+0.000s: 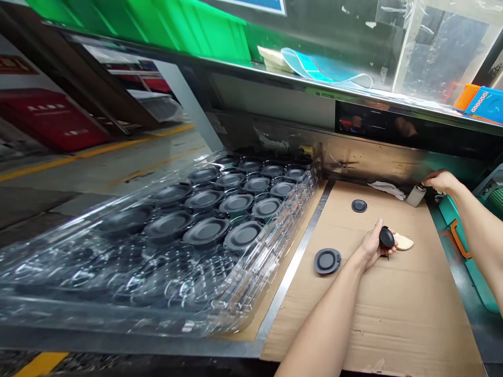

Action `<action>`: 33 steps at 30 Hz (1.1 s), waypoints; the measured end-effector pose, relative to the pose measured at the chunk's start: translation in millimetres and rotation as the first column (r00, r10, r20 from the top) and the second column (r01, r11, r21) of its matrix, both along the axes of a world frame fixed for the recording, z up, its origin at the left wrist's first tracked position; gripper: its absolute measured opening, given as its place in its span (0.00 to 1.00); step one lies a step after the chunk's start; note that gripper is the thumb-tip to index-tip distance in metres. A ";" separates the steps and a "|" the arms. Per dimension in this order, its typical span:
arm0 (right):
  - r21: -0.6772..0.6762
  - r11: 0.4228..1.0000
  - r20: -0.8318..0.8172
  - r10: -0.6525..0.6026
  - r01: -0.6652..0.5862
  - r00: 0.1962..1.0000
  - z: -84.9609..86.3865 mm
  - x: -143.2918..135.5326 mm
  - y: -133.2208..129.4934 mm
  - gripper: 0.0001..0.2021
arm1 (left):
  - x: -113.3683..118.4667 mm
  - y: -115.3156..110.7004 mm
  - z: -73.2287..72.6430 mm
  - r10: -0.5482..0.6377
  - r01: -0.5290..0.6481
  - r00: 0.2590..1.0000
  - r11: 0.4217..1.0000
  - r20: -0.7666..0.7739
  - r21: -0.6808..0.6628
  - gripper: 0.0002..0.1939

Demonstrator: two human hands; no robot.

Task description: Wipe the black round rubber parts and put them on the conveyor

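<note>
My left hand (371,247) is closed around a small round black lid-like part (386,237), held above the cardboard. Just beyond its fingers lies a cream-coloured pad (404,242), partly hidden by the hand. My right hand (443,181) reaches to the top of a small light grey bottle (415,196) at the back of the cardboard; its fingers are pinched there, and what is between them is too small to make out. Two more round black parts lie flat: a smaller one (359,206) farther back and a larger one (327,261) left of my left forearm.
Stacked clear plastic trays (271,251) with rows of black round parts fill the left side. Cardboard (393,319) covers the bench. A white glove-like cloth (387,188) lies at the back. On the right is a green bin (451,209) with an orange handle. A shelf (275,78) hangs overhead.
</note>
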State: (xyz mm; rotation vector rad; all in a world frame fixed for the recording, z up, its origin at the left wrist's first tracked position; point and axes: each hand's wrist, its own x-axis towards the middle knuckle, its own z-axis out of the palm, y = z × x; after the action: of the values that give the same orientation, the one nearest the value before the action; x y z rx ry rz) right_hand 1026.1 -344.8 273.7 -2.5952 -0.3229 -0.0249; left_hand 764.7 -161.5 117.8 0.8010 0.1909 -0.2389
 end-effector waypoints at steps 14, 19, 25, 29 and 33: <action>0.087 0.872 0.253 0.448 -0.482 0.857 -97.1 -211.5 19.5 0.14 | 0.5 -4.4 0.0 0.001 0.001 1.000 0.987 -0.013 0.160 0.38; 0.048 0.837 0.353 0.496 -0.545 0.793 -123.4 -206.5 23.5 0.11 | -0.5 -9.8 -4.2 0.001 -0.017 0.999 0.950 0.053 0.312 0.35; -0.030 0.829 0.418 0.518 -0.559 0.746 -133.4 -212.5 23.7 0.12 | -0.8 -13.5 -4.7 0.031 -0.046 0.999 0.896 0.041 0.442 0.36; -0.065 0.842 0.416 0.510 -0.535 0.753 -135.9 -212.3 23.9 0.13 | -3.0 -13.9 -0.7 0.030 -0.049 0.999 0.858 0.044 0.511 0.37; -0.084 0.846 0.364 0.518 -0.527 0.774 -137.6 -208.5 19.5 0.09 | -6.2 -15.6 1.2 0.017 -0.043 0.998 0.840 0.053 0.542 0.37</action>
State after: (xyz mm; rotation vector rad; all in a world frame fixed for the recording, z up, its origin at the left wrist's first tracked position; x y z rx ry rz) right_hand 817.6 -325.3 136.1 -2.3710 -1.1723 -0.3292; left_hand 758.5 -177.2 118.9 1.3702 0.2315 -0.1339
